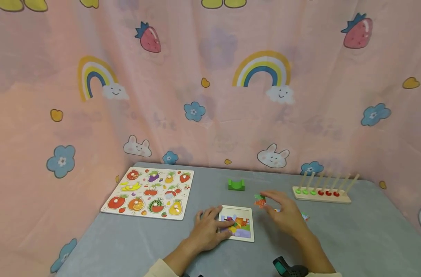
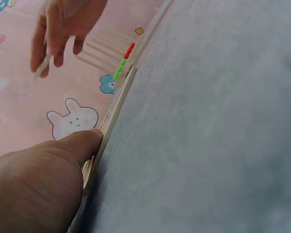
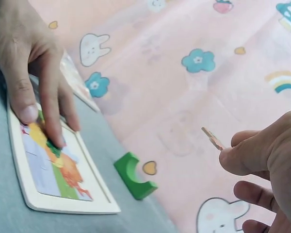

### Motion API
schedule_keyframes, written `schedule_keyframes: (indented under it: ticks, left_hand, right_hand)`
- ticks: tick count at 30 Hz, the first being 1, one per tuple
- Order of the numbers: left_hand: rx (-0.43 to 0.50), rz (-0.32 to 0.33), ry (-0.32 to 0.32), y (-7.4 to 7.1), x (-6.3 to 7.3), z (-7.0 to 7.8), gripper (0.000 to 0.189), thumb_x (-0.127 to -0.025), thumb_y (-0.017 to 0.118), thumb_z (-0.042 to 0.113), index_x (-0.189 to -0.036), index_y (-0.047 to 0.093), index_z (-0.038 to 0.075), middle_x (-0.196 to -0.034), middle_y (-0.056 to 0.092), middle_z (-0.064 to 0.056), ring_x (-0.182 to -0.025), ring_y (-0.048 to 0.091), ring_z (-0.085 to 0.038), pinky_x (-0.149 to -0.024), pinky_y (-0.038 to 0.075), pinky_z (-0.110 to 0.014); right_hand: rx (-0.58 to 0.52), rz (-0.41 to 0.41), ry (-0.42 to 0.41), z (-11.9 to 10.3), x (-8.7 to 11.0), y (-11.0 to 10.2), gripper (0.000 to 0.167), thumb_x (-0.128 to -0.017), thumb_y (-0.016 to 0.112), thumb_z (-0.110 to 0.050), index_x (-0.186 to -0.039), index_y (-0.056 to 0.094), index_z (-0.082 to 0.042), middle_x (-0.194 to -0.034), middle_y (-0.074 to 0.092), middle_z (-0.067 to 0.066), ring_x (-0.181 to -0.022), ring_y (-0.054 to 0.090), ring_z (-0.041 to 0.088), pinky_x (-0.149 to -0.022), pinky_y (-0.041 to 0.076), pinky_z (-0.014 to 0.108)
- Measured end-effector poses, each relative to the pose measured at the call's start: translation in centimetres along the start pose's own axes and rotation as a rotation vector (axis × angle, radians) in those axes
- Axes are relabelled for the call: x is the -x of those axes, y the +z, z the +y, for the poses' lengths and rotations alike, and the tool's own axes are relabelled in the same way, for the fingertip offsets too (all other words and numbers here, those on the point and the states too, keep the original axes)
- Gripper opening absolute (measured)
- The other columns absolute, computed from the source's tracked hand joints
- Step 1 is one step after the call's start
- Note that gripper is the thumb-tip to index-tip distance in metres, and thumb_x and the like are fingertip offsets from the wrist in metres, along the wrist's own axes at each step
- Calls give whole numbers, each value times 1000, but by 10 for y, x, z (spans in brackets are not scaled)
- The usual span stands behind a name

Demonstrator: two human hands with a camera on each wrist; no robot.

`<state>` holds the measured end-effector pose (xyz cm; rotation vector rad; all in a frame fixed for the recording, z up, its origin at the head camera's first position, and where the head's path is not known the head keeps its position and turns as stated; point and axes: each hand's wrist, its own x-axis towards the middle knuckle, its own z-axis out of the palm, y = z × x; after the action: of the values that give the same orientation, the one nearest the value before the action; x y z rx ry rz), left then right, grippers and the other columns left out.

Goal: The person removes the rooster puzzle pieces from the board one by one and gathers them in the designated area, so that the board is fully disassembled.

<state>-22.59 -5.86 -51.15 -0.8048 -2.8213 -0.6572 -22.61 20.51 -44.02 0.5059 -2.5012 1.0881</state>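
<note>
A small jigsaw puzzle in a pale wooden tray lies on the table, with several pieces fitted inside. My left hand rests over its left side, fingers touching the pieces; the right wrist view shows the fingertips on the picture. To the right, my right hand pinches a thin puzzle piece between thumb and fingers, raised above the table. The right wrist view shows that piece edge-on. Beyond the right hand lies a loose colourful piece, partly hidden by the hand.
A fruit knob-puzzle board lies at the left of the table. Behind the tray sits a green curved block. At the back right stands a wooden peg rack with green and red beads. A patterned pink curtain hangs behind.
</note>
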Motion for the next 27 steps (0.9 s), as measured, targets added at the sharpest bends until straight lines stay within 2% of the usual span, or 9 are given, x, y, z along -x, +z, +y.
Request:
schedule_keyframes:
  ticks: [12,13,16,17,19,20,23,25,27]
  left_hand:
    - [5,-1,7,-1,-1,1,33,-89,63,48,-121,68,41,-146,42,-5,-130,37,-25,-98,21,-61]
    - [8,-1,7,-2,0,1,33,-89,63,48,-121,68,41,-146,42,-5,-130,37,-25,-98,21,-61]
    - [13,-3,6,-3,0,1,33,-89,63,47,-121,68,40,-146,43,-6,-130,37,-26,-98,21,-61]
    - [13,-1,7,-4,0,1,33,-89,64,47,-121,68,40,-146,43,-6,-129,37,-26,-98,21,-61]
    - [15,2,7,-4,0,1,33,-89,64,46,-121,68,39,-146,43,-7,-129,38,-26,-98,21,-61]
    - [15,3,7,-4,0,1,33,-89,64,46,-121,68,39,-146,43,-7,-129,38,-26,-98,21,-61]
    - [18,4,5,-3,0,0,33,-89,64,47,-121,68,40,-146,43,-7,-130,37,-26,-98,20,-62]
    - [22,2,3,-2,1,1,34,-89,64,48,-121,68,40,-146,42,-6,-130,37,-26,-98,20,-62]
    - [24,1,6,-1,1,1,34,-89,63,48,-121,67,40,-146,42,-6,-130,37,-27,-98,20,-62]
  right_hand:
    - [58,74,-86,12,10,-46,37,-81,73,3,-117,67,-1,-118,63,14,-111,51,32,-88,38,59]
    - [59,83,-93,14,12,-50,37,-81,73,3,-117,67,-1,-118,63,14,-113,51,28,-91,39,53]
    - [45,102,-91,23,16,-61,38,-82,73,2,-119,67,-3,-119,62,16,-116,48,14,-92,37,55]
    - [39,105,-88,26,17,-64,38,-83,73,2,-120,66,-3,-120,62,16,-117,46,7,-97,35,53]
    - [48,113,-78,33,19,-69,38,-83,72,1,-120,66,-4,-120,62,16,-116,42,-2,-102,33,40]
    - [45,110,-67,35,20,-72,38,-84,72,1,-121,66,-4,-121,61,17,-118,43,2,-101,33,48]
    - [46,97,-17,42,24,-80,38,-85,70,0,-123,65,-4,-123,59,20,-124,44,20,-100,33,50]
    - [48,88,17,48,28,-84,37,-87,69,-2,-123,64,-2,-126,56,23,-122,44,38,-90,35,63]
    - [70,85,44,54,31,-88,37,-87,69,-2,-124,63,-2,-126,55,25,-121,43,44,-86,35,66]
